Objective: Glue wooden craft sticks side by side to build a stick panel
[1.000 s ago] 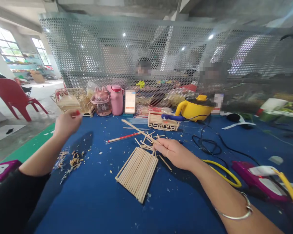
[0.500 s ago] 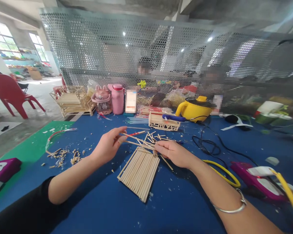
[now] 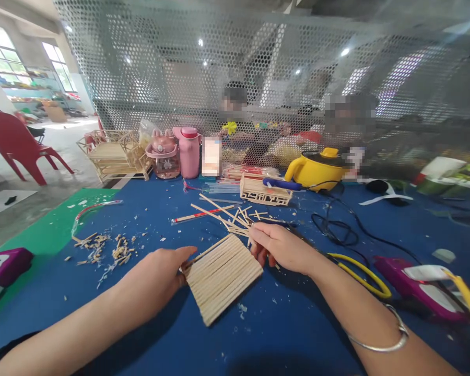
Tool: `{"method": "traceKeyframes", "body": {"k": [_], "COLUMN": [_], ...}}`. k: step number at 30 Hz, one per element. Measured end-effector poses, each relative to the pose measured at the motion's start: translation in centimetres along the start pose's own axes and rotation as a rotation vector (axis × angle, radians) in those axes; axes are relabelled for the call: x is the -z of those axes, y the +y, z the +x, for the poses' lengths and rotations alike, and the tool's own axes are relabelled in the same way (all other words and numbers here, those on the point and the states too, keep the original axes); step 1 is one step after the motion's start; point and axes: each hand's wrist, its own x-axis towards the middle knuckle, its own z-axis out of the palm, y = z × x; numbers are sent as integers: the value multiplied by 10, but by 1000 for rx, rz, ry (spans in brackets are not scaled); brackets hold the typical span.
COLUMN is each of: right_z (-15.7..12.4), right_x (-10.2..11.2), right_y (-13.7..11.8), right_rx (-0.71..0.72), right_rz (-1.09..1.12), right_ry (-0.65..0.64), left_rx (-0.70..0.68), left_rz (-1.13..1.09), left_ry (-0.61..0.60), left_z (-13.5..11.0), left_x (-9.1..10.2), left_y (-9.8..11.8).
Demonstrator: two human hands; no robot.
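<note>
A flat panel of pale wooden sticks [image 3: 224,279], laid side by side with a thin strip along one edge, is tilted over the blue table. My left hand [image 3: 166,271] pinches its left corner, thumb above and the other fingers mostly hidden. At the panel's upper right edge, my right hand [image 3: 280,248] is closed with curled fingers, its fingertips partly hidden. Loose thin sticks [image 3: 235,219] lie in a crossed heap just beyond the panel, against the right thumb and forefinger.
Behind the heap are a small wooden lattice piece [image 3: 264,190], a blue-handled tool [image 3: 282,184] and a yellow pot [image 3: 317,169]. A pink thermos [image 3: 188,154] stands farther left. Stick scraps [image 3: 121,249] lie left; a black cable [image 3: 332,232] and a purple-white device [image 3: 419,287] lie right.
My left hand has let go of the thin sticks, which now lie on the heap, and has come down to the panel. The panel has turned and tilted.
</note>
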Motion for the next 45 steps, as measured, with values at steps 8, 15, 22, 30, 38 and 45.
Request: {"method": "traceKeyframes", "body": {"k": [8, 15, 22, 30, 38, 45], "right_z": [-8, -1, -9, -5, 0, -2], "right_x": [30, 24, 14, 11, 5, 8], "right_y": [1, 16, 13, 28, 34, 49], "right_rx": [28, 40, 77, 69, 36, 8], "right_rz": [28, 26, -92, -116, -125, -89], "right_ry": [-30, 68, 43, 16, 8, -80], "left_rx": [-191, -64, 325, 441, 441, 519], "left_rz": [-81, -74, -698, -1282, -1423, -1476], "left_ry": [-34, 72, -94, -215, -299, -319], "left_z": [33, 37, 24, 27, 29, 29], "left_x": [18, 16, -3, -14, -11, -13], "left_y": [-21, -27, -16, -21, -26, -31]}}
